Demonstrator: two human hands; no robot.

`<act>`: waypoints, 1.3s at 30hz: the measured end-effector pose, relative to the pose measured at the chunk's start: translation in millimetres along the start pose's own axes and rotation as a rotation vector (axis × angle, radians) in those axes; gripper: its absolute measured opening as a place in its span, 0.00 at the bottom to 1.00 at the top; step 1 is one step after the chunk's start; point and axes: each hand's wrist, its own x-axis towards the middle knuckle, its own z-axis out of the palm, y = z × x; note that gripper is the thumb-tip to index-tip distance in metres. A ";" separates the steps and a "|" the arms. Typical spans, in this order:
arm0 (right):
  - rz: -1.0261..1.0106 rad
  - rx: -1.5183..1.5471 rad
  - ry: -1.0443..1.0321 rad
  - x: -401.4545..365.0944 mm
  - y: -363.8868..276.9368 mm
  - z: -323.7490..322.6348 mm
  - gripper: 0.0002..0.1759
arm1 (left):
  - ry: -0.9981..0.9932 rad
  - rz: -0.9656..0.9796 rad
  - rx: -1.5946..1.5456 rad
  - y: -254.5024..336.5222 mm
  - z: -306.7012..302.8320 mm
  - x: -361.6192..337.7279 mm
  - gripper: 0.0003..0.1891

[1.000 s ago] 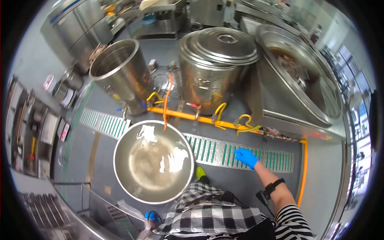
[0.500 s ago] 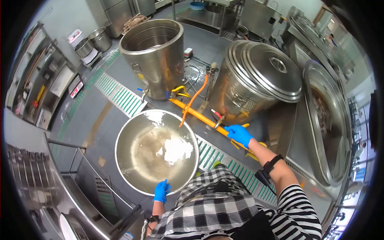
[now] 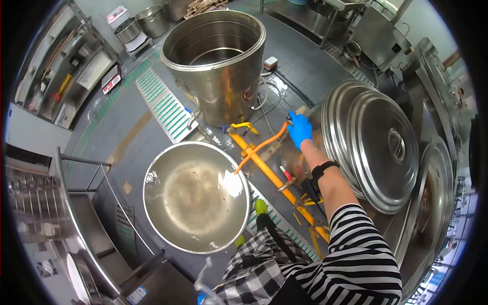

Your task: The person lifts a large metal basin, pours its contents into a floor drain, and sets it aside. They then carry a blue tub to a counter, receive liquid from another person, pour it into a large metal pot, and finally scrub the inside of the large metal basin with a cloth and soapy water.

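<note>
My right hand (image 3: 299,130), in a blue glove, is closed at the upper end of an orange hose (image 3: 272,137). Its fingers bend round a small dark tap handle, mostly hidden by the glove. The hose runs down to the rim of a wide steel basin (image 3: 190,198) on the floor, which holds some clear liquid. Only a blue sliver of my left hand (image 3: 202,297) shows at the bottom edge, its fingers hidden.
A tall open steel pot (image 3: 218,91) stands behind the basin. To the right is a lidded steel pot (image 3: 371,137) with a red-handled drain tap (image 3: 285,175). A yellow gas pipe (image 3: 264,168) crosses the floor beside a drain grating (image 3: 162,104). Metal railings (image 3: 122,203) stand at left.
My right hand has moved from near the lidded pot's drain tap, forward to the hose's upper end. My left hand has dropped from the basin's near rim to the bottom edge. The view has shifted.
</note>
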 end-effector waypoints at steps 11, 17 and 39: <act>-0.580 -0.720 -0.284 70.3 4.7 35.6 0.04 | 0.011 -0.634 -1.336 104.0 15.8 -37.4 0.12; -0.707 -0.742 -0.488 95.2 19.8 57.2 0.06 | 0.267 0.198 -0.159 101.8 39.6 -49.2 0.20; -0.132 -0.290 -0.465 78.6 15.0 44.1 0.12 | 0.057 -0.376 -1.308 119.9 43.7 -69.6 0.13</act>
